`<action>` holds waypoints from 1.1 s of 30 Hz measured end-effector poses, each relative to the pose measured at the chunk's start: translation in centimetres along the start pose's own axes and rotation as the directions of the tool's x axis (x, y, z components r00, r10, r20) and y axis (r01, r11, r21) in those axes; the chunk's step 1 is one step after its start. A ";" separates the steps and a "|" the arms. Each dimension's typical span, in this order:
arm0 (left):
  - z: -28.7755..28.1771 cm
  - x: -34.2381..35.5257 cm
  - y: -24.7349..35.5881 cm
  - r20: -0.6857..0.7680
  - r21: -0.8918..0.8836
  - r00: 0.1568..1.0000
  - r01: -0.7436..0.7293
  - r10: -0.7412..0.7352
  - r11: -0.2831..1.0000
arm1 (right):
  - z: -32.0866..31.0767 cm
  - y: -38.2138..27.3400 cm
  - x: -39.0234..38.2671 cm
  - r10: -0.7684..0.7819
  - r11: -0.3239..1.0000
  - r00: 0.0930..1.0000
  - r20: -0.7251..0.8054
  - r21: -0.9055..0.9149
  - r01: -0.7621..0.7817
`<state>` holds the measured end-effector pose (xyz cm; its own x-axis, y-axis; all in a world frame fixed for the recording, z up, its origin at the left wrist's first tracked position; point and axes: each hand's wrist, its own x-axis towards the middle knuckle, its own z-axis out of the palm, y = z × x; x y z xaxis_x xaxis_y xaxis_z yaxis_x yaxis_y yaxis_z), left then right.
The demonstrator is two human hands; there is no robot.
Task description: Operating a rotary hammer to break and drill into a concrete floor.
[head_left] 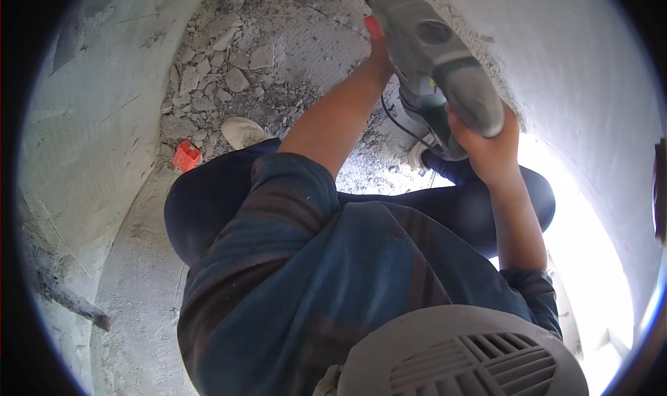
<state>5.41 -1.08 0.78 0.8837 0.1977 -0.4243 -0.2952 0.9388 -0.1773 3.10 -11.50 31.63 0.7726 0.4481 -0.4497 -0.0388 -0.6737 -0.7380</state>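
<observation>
Though aslant leftward, power drill (439, 45) nose-forward.

Dusty grey-green power tool (432, 48), tilted

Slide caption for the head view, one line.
Left hand and right hand hold a dusty power tool near broken rubble.

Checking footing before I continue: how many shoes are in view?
2. The left shoe is by the rubble; the right shoe is right of centre, at the lower left of the drill in the picture. Others could be hidden.
</observation>
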 end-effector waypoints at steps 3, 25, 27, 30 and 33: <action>-2.0 -0.6 -1.4 -0.190 0.125 0.982 0.008 0.016 0.992 | -2.5 1.3 0.0 0.024 0.989 1.000 0.020 0.145 -0.026; 6.0 -2.4 3.4 0.013 0.118 0.996 -0.085 0.084 0.989 | 2.5 -8.9 6.5 -0.027 0.970 0.997 0.072 -0.238 0.043; 4.7 -2.0 3.9 0.009 0.132 0.997 -0.083 0.082 0.988 | 3.3 -7.9 6.6 0.039 0.982 0.999 0.037 -0.189 -0.031; 0.9 -1.8 3.8 -0.026 0.204 0.995 -0.090 0.098 0.975 | 3.9 -5.0 5.8 -0.082 0.988 0.997 -0.002 -0.129 0.081; -4.3 -1.4 3.4 -0.045 0.441 0.994 -0.066 0.096 0.895 | 2.6 -1.1 2.8 0.030 0.999 0.998 -0.054 -0.032 -0.032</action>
<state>1.58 0.59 -3.07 0.8340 0.2737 -0.4791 -0.1621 0.9515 0.2613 3.68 -7.91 29.87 0.8041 0.3951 -0.4441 -0.0433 -0.7062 -0.7067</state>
